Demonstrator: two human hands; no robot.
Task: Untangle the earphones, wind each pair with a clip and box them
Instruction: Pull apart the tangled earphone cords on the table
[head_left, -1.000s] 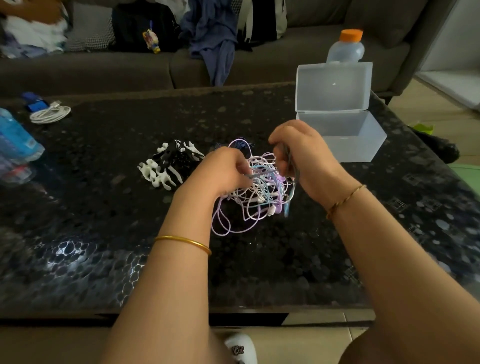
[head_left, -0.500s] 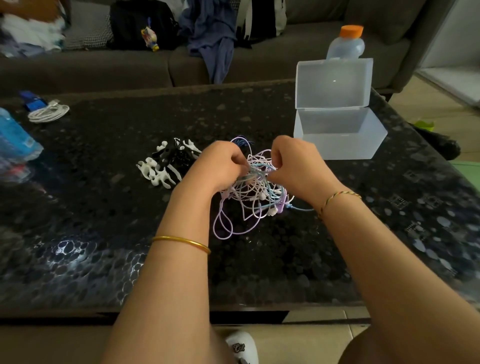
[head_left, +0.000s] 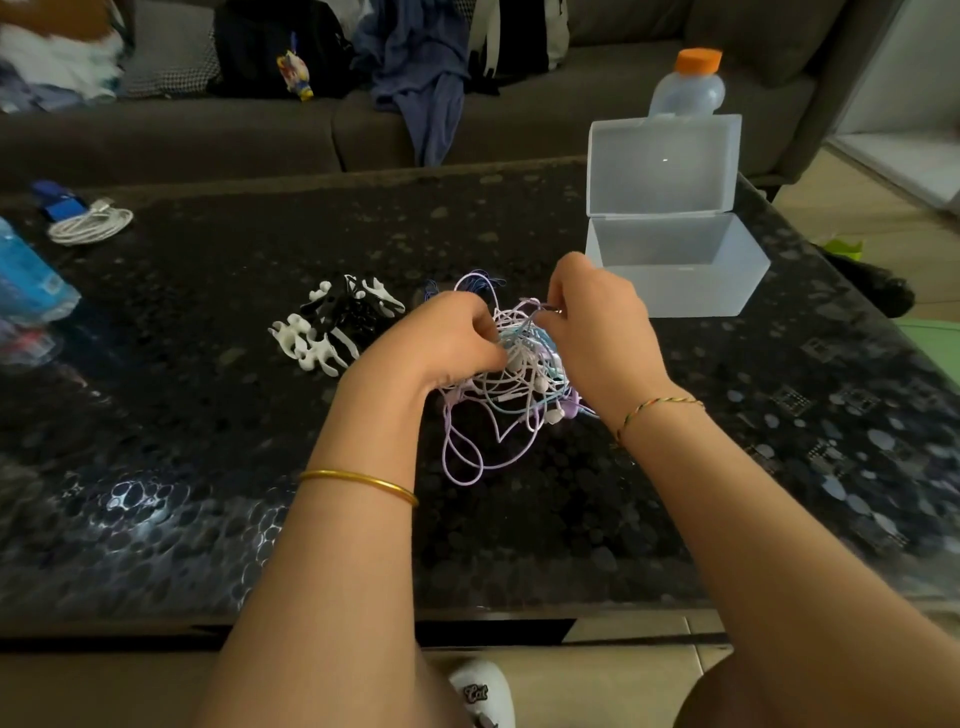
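Both hands pinch cords in the earphone tangle (head_left: 511, 395): left hand (head_left: 457, 332), right hand (head_left: 597, 317). Risk: pulling apart tightens knots, strains wires.

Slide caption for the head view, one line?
Left hand and right hand pinch tangled earphones on the table; clips lie to their left, the open box beyond on the right.

Both sets of fingertips are buried: left hand (head_left: 447, 338) and right hand (head_left: 597, 322) curl into the earphone tangle (head_left: 509, 395), so which cord each one pinches can't be told, nor how many pairs there are. Far right, the lower half of the orange-capped bottle (head_left: 685, 88) is hidden behind the box lid (head_left: 665, 161). The left edge cuts off the blue bottle (head_left: 26, 280).
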